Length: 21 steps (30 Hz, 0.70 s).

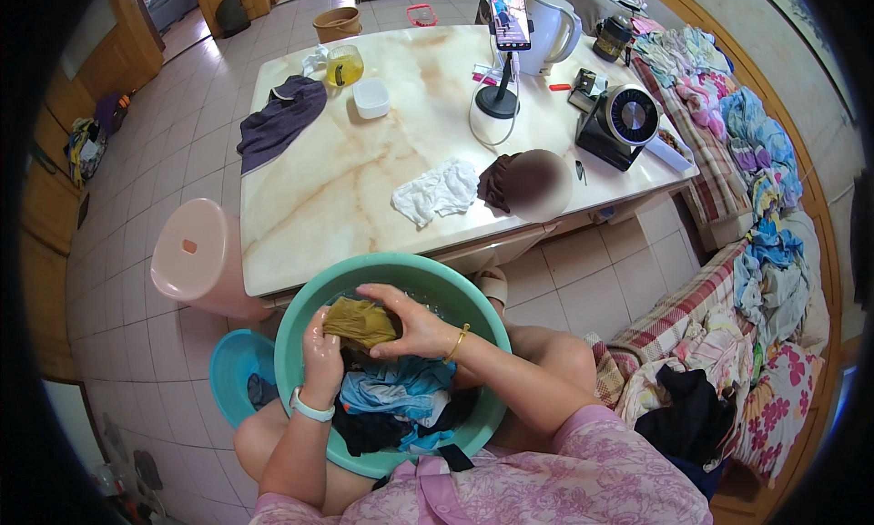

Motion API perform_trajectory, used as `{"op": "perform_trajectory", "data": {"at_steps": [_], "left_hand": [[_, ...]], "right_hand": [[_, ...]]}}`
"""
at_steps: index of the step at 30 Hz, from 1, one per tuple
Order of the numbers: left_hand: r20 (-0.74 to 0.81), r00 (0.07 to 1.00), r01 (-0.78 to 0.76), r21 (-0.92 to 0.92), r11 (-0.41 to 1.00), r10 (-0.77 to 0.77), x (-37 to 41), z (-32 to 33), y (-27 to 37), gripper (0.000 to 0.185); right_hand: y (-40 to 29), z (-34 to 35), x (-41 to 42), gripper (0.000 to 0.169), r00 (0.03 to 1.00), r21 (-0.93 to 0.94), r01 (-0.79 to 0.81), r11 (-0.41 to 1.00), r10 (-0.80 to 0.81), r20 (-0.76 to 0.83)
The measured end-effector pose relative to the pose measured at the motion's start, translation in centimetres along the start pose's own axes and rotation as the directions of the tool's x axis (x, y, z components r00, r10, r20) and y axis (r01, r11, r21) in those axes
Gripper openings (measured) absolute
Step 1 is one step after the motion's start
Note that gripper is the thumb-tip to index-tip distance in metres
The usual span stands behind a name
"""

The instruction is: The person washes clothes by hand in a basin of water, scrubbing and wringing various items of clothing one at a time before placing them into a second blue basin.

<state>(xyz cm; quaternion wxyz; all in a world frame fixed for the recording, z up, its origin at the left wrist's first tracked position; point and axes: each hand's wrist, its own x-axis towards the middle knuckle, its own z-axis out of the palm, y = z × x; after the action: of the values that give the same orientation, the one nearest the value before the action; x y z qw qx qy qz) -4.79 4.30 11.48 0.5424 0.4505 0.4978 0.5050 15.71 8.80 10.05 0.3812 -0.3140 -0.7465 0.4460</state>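
Observation:
Over a large green plastic basin (493, 313), both my hands are on a bundled mustard-coloured cloth (362, 322). My left hand (322, 354) grips it from the left, with a pale watch band at the wrist. From the right, my right hand (413, 325) curves around the cloth, thumb below and fingers above; a yellow bracelet circles that wrist. Under my hands, blue clothing (392, 392) and black clothing (372, 433) lie heaped in the basin. Some water shows near the basin's far side. My hands look wet.
A marble-patterned table (328, 183) stands beyond the basin, bearing a white cloth (437, 192), a dark towel (283, 122), a phone on a stand (509, 19) and a kettle (548, 36). At left are a pink stool (194, 252) and a small blue basin (222, 368). Clothes cover the sofa (676, 299).

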Motion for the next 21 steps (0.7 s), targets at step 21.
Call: {"op": "perform_trajectory", "data": {"at_steps": [21], "left_hand": [[0.049,0.923,0.384,-0.065,0.921,-0.382,2.1,0.4,-5.3,0.042]], "right_hand": [[3.1,-3.4,-1.3,0.063,0.794,-0.403,-0.515,0.757,0.598,0.108]]}}
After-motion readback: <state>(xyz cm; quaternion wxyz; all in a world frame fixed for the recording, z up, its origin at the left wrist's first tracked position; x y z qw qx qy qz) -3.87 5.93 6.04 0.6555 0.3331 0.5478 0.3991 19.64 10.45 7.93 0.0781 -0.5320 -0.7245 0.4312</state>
